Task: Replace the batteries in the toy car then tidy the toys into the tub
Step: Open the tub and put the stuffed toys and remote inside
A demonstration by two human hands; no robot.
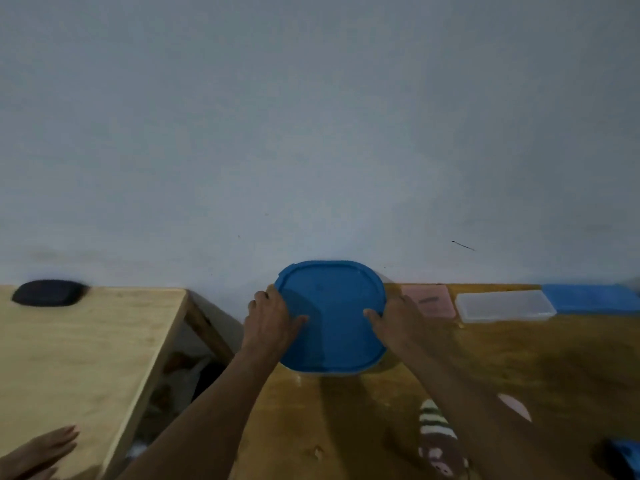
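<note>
A tub with a round-cornered blue lid (pixel 332 306) stands at the back of the brown table (pixel 519 358), against the wall. My left hand (pixel 270 320) grips the lid's left edge, thumb on top. My right hand (pixel 398 323) holds the right edge the same way. Only a sliver of the tub's pale body shows under the lid at the front. A striped soft toy (pixel 438 441) lies on the table near me, partly under my right forearm. A blue object (pixel 623 455) sits at the lower right corner, too cut off to identify.
Right of the tub lie a pink flat box (pixel 433 301), a clear flat box (pixel 504 304) and a blue flat box (pixel 592 297). A lighter wooden table (pixel 86 358) with a black object (pixel 48 292) stands left, across a gap. Another person's hand (pixel 38 452) rests at its near edge.
</note>
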